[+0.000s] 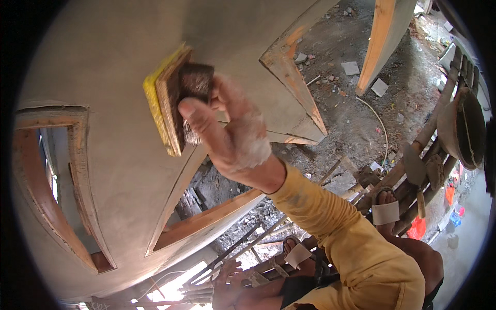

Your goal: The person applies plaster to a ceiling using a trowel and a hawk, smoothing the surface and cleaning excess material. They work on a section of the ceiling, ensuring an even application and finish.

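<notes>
My right hand [235, 129], whitened with plaster dust, grips a sponge float [168, 101] by its dark block handle. The float has a wooden board with a yellow sponge face, turned toward the smooth grey plastered wall [111, 57]. The thumb lies along the near side of the handle, and the fingers wrap behind it. Whether the sponge touches the wall, I cannot tell. Low in the picture, my left hand [227, 276] is in dim light, its fingers apart and nothing visible in them.
Wood-framed openings [77, 181] break the wall. My sandalled feet [385, 204] stand on scaffold poles [403, 181]. A trowel [413, 165] and a dark bucket [462, 129] are at the right. Rubble-strewn ground [341, 113] lies below, with an orange bag [416, 227] near the poles.
</notes>
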